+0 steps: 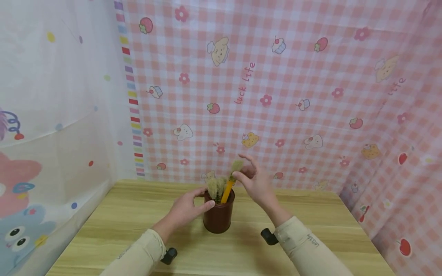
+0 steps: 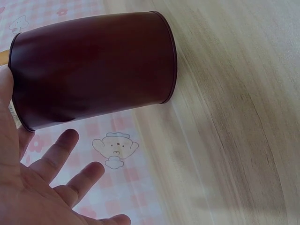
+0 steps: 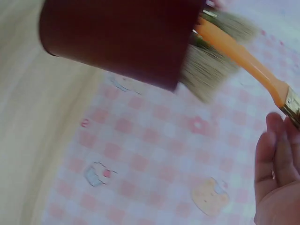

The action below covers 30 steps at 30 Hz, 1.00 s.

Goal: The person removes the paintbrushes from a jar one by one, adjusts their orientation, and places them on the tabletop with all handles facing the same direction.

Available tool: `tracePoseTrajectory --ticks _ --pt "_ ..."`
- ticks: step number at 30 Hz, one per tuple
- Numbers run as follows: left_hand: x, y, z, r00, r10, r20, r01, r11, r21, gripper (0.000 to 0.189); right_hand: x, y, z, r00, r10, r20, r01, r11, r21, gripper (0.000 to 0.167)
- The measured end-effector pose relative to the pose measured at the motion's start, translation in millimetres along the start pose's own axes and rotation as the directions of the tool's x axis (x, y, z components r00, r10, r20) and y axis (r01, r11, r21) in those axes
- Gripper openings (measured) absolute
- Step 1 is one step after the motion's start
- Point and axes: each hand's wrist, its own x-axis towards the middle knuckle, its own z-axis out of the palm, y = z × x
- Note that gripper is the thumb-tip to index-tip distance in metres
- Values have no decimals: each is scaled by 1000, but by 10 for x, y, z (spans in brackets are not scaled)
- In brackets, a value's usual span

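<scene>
A dark brown cylindrical holder [image 1: 218,219] stands upright on the table, with bristle ends of several brushes [image 1: 215,187] poking out of its top. My left hand [image 1: 188,210] holds its rim from the left, thumb in front and index finger behind; in the left wrist view the other fingers spread away from the wall. My right hand [image 1: 258,184] pinches a paintbrush [image 1: 226,192] near its metal ferrule, bristles up. The brush's orange handle [image 3: 248,61] slants down into the holder's mouth, and its lower end is hidden inside.
The wood-grain table [image 1: 131,214] runs back to a pink checked cloth [image 1: 241,76]. A white patterned curtain [image 1: 69,96] hangs at the left. Black wrist mounts [image 1: 269,236] stick out from both sleeves.
</scene>
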Motion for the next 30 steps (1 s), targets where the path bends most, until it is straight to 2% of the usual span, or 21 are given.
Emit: tracePoseTrajectory --ticks 3,7,9,13,16,21,25,30 --pt "-2 2 0 1000 1 0 -1 1000 2 78 58 -79 -119 998 7 -59 -4 999 53 55" --pt "1 5 0 1000 9 -6 -9 1000 3 76 114 -116 -288 993 52 -110 -43 996 76 53" --pt "2 6 0 1000 9 -7 -9 1000 2 76 131 -91 -374 989 94 -112 -84 992 94 54" --pt "7 0 3 1000 9 -6 -9 1000 7 75 137 42 -523 976 208 -68 -200 973 115 56" --pt "10 -4 5 1000 11 -5 -11 1000 11 75 121 156 -593 951 308 -18 -305 946 107 58" --pt "13 -13 11 1000 11 -5 -11 1000 14 74 78 311 -610 886 461 49 -464 881 94 61" --pt "11 -12 13 1000 13 -6 -13 1000 14 74 38 442 -578 848 522 92 -528 846 70 61" --pt "17 -9 18 1000 16 -12 -16 999 30 74 -19 603 -503 825 544 153 -552 834 8 62"
